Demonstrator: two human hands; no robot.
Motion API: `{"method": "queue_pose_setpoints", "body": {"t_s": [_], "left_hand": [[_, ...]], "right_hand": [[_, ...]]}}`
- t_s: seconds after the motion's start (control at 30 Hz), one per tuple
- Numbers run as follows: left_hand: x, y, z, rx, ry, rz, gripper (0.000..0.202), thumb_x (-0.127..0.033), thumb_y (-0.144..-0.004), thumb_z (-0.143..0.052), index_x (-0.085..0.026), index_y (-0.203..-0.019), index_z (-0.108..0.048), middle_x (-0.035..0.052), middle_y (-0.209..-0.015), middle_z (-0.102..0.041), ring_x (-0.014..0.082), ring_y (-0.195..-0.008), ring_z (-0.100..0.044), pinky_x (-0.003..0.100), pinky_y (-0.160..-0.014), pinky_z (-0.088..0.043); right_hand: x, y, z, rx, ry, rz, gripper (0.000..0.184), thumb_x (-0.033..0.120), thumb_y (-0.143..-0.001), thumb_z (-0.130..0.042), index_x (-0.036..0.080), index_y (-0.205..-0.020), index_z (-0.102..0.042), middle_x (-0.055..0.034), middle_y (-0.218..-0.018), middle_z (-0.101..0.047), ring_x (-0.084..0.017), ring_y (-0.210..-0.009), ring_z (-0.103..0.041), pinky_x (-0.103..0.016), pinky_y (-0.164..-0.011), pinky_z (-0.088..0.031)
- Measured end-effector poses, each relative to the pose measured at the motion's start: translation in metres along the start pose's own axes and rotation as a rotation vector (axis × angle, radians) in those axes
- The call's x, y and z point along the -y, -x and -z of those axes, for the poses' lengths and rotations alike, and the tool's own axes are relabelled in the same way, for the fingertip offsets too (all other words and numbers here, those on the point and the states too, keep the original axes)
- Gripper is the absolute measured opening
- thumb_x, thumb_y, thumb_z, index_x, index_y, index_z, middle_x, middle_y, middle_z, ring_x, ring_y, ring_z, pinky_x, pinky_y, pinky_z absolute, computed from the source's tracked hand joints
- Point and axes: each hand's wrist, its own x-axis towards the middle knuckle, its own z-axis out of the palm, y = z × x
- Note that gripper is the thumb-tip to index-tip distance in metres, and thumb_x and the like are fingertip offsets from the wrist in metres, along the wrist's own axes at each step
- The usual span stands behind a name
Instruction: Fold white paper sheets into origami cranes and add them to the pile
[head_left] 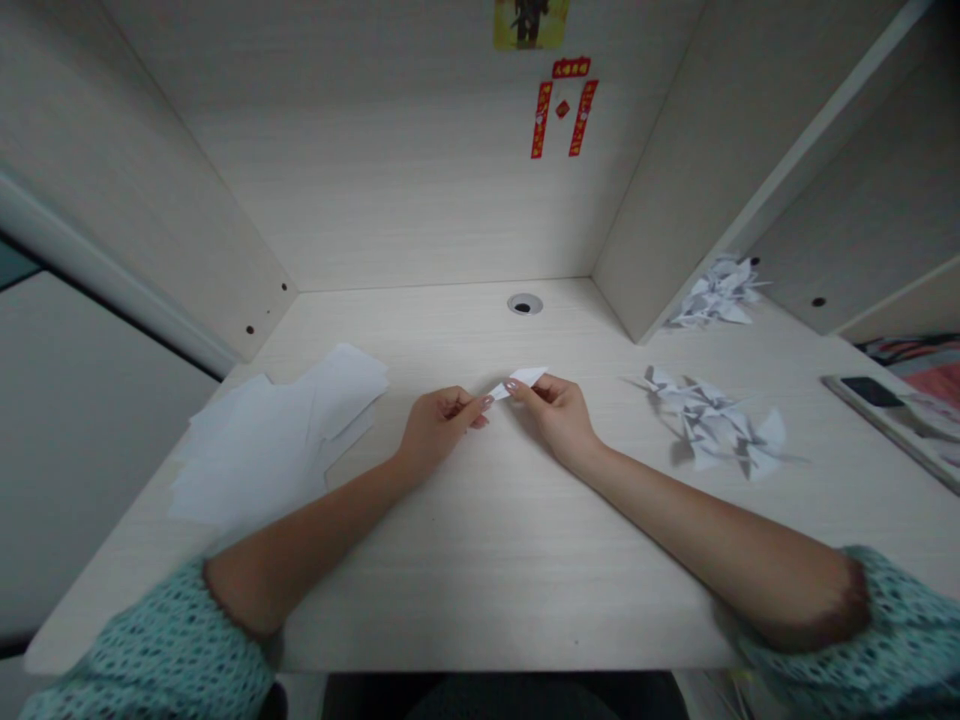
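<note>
A small piece of folded white paper (529,376) is stretched between my two hands above the middle of the desk. My left hand (444,420) pinches its narrow left end between thumb and fingers. Its wider right part is gripped by my right hand (553,408), with the thumb on top and the fingers behind. Off to the right lie several folded white paper cranes (705,412). A loose stack of white paper sheets (255,450) spreads out left of my left hand.
Behind the right divider (660,200) sits another heap of folded paper (720,292). A pale tablet-like object (900,420) rests at the far right. A round cable hole (525,304) is set near the back panel, which carries red paper strips (541,120).
</note>
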Motion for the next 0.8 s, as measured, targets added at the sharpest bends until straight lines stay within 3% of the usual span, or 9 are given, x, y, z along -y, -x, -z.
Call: {"method": "queue_pose_setpoints", "body": {"t_s": [0.2, 0.4, 0.5, 0.67, 0.8], "left_hand": [[-0.0002, 0.0009, 0.0007, 0.001, 0.009, -0.013, 0.035, -0.046, -0.075, -0.063, -0.016, -0.058, -0.059, 0.0015, -0.059, -0.066, 0.0109, -0.054, -0.056, 0.021, -0.053, -0.039], [-0.001, 0.0024, 0.0037, 0.057, 0.104, -0.073, 0.039, -0.049, -0.083, -0.052, -0.015, -0.072, -0.067, 0.0061, -0.074, -0.071, 0.015, -0.068, -0.063, 0.024, -0.059, -0.046], [-0.0018, 0.0016, 0.0042, 0.029, 0.158, -0.074, 0.046, -0.052, -0.087, -0.043, -0.014, -0.08, -0.069, 0.0078, -0.08, -0.071, 0.017, -0.075, -0.063, 0.025, -0.061, -0.048], [0.0007, -0.0003, 0.0038, 0.024, 0.109, -0.075, 0.04, -0.05, -0.083, -0.051, -0.017, -0.088, -0.072, 0.0046, -0.081, -0.071, 0.016, -0.074, -0.062, 0.023, -0.06, -0.047], [0.0038, -0.0011, 0.0031, -0.013, 0.046, -0.111, 0.03, -0.046, -0.074, -0.063, -0.018, -0.076, -0.074, 0.0034, -0.077, -0.071, 0.0161, -0.071, -0.062, 0.025, -0.064, -0.046]], "right_hand": [[0.0001, -0.0008, -0.0005, 0.022, -0.002, -0.008, 0.026, 0.04, -0.068, -0.072, 0.014, -0.073, -0.071, -0.0017, -0.066, -0.068, -0.013, -0.059, -0.053, -0.027, -0.06, -0.037], [0.0015, -0.002, 0.0006, 0.037, 0.041, 0.002, 0.03, 0.045, -0.07, -0.069, 0.015, -0.07, -0.069, 0.0002, -0.062, -0.063, -0.012, -0.059, -0.051, -0.026, -0.058, -0.037], [-0.001, -0.0015, 0.0008, 0.092, 0.092, 0.03, 0.032, 0.047, -0.072, -0.066, 0.015, -0.067, -0.067, 0.0005, -0.061, -0.061, -0.013, -0.058, -0.051, -0.026, -0.058, -0.038], [-0.0044, 0.0025, 0.0005, 0.263, 0.301, 0.159, 0.027, 0.043, -0.077, -0.064, 0.017, -0.071, -0.068, -0.0013, -0.065, -0.062, -0.015, -0.062, -0.054, -0.028, -0.061, -0.041], [-0.0007, 0.0065, 0.0001, 0.334, 0.477, 0.307, 0.026, 0.042, -0.078, -0.066, 0.019, -0.066, -0.068, -0.0027, -0.067, -0.062, -0.016, -0.068, -0.055, -0.029, -0.065, -0.042]]}}
